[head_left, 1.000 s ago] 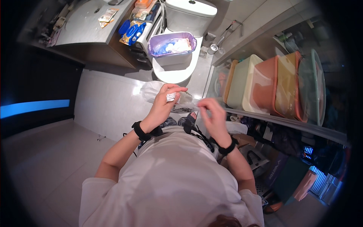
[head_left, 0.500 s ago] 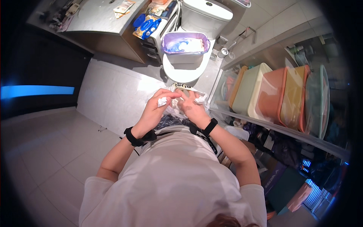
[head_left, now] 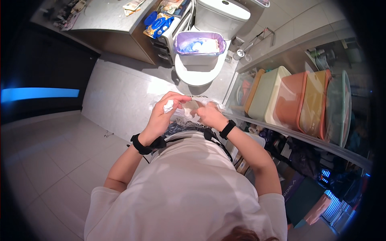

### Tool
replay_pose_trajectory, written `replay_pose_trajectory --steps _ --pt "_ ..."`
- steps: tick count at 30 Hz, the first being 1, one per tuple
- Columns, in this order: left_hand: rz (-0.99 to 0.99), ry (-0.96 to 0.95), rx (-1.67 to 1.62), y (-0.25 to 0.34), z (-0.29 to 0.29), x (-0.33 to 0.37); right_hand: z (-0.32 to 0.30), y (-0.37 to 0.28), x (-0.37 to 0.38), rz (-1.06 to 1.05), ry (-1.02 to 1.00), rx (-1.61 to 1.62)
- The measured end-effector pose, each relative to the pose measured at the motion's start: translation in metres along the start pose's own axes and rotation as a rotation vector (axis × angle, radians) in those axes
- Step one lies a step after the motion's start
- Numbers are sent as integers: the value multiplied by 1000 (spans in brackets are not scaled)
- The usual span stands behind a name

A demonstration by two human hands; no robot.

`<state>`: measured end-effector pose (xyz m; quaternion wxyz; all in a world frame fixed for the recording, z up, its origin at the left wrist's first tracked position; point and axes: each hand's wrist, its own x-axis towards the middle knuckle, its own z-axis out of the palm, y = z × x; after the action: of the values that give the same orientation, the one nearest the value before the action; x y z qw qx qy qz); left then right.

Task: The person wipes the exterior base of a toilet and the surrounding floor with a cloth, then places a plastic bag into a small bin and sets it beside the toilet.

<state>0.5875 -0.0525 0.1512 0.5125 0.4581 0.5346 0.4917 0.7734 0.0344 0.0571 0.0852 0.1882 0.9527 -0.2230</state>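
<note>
In front of my waist I hold a thin whitish plastic bag point(head_left: 189, 111) with dark print along its far edge. My left hand point(head_left: 163, 116) has its fingers bent around the bag's left side, and a crumpled white bunch point(head_left: 169, 106) shows between thumb and fingers. On the other side my right hand point(head_left: 212, 116) is closed on the bag's right part, fingers curled inward. White crumpled material also sticks out beyond its knuckles. The inside of the bag lies partly in view between the hands; what it contains I cannot make out.
Ahead, a purple-lined bin point(head_left: 200, 44) sits on the toilet point(head_left: 193, 78). A blue-and-gold wipes pack point(head_left: 159, 26) lies on a drawer unit beside the counter point(head_left: 104, 18). To the right, coloured tubs point(head_left: 287, 102) stand behind a glass panel; bags and boxes lie nearer.
My right hand has moved slightly right and its fingers have curled in. The bag's mouth is spread wider between my hands. My left hand has shifted slightly left.
</note>
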Motion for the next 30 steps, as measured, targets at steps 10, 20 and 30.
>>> replay_pose_trajectory --steps 10,20,30 --pt "-31 12 -30 0 -10 -4 -4 -6 6 94 -210 420" --pt "-39 95 40 -5 -29 -4 -2 10 0 237 399 1014" --pt "-210 52 -156 2 -9 -2 -75 -20 -40 48 477 946"
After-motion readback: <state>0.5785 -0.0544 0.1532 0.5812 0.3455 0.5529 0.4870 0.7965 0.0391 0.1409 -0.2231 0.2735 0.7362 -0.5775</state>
